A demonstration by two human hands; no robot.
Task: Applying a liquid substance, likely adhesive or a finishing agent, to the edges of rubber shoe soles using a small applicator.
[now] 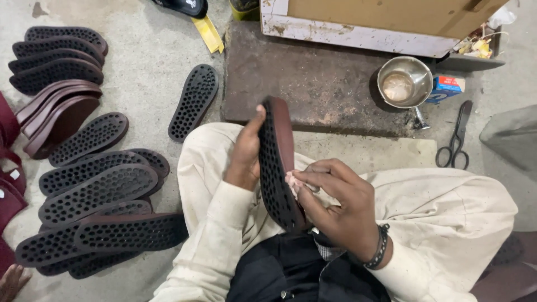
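My left hand (245, 150) holds a dark shoe sole (275, 162) upright on its edge above my lap, its studded black underside toward the left and its maroon side toward the right. My right hand (335, 204) grips the sole's lower right edge and pinches a small pale pink rag (292, 181) against it. A dark bead bracelet (380, 247) is on my right wrist. I sit cross-legged in cream trousers.
Several black and maroon soles (100, 193) lie fanned on the concrete floor at left; one lone sole (194, 102) lies ahead. A dark stone slab (313, 84) carries a steel bowl (404, 81); scissors (457, 137) lie at right. Another person's hand (10, 281) shows at bottom left.
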